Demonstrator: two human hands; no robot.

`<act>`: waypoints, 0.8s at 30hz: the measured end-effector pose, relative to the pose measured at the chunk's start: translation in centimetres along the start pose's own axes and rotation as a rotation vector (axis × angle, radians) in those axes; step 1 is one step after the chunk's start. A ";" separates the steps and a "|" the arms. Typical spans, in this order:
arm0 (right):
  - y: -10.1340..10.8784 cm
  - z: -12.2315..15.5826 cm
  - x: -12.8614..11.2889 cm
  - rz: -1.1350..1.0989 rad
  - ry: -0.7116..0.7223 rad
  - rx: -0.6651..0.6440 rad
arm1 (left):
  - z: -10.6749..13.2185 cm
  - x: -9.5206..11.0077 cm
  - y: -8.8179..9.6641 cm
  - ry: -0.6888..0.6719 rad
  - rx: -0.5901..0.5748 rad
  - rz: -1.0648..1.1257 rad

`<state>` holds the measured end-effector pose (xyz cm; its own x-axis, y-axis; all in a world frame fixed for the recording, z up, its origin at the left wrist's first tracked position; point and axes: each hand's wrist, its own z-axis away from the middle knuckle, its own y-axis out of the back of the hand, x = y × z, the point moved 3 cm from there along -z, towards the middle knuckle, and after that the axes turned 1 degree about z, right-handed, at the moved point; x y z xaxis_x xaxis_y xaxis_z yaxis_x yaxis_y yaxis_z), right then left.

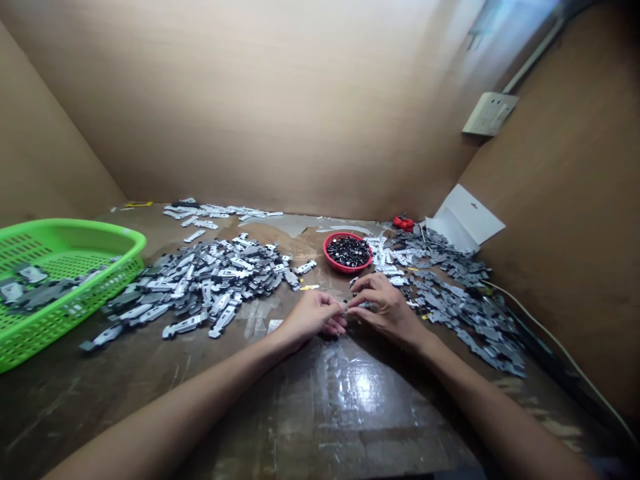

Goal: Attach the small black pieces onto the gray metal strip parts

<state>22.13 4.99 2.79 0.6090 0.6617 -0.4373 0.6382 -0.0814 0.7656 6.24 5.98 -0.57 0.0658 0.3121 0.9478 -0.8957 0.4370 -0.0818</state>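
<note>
Here, the left hand (pixel 311 317) and right hand (pixel 386 311) close together on a small dark part (pixel 345 307), its long axis hidden by the fingers, with the red basket (pixel 350 269) straight ahead on the far side.

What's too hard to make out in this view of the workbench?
Head view:
- Small dark part: mostly hidden by the left hand and right hand pinching it.
- Black pieces in the red basket: too small to identify.
- Green basket: cut off by the left edge.

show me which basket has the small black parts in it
The round red basket near the middle of the table: it is heaped with small black parts, while the larger green basket at far left holds flat grey metal pieces.
</note>
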 end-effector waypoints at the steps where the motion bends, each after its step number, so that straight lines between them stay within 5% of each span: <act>1: 0.1 0.0 0.0 0.000 0.010 -0.008 | 0.1 0.1 0.0 -0.001 -0.002 -0.002; 11: 0.8 -0.2 -0.5 -0.014 0.024 -0.001 | -0.1 -0.1 0.1 0.020 -0.004 0.035; 18: 7.3 0.5 7.2 0.265 -0.360 0.387 | -0.5 -0.2 0.2 0.050 0.000 -0.011; 21: 8.5 1.3 10.9 0.428 -0.517 0.167 | -0.5 -0.2 0.1 0.067 -0.005 -0.031; 24: 7.8 1.6 12.0 0.439 -0.454 -0.031 | -0.5 -0.1 0.1 0.068 -0.007 -0.032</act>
<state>35.13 11.10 2.75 0.9545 0.1886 -0.2312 0.2740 -0.2475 0.9294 6.38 6.43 -0.84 0.1240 0.3543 0.9269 -0.8897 0.4533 -0.0542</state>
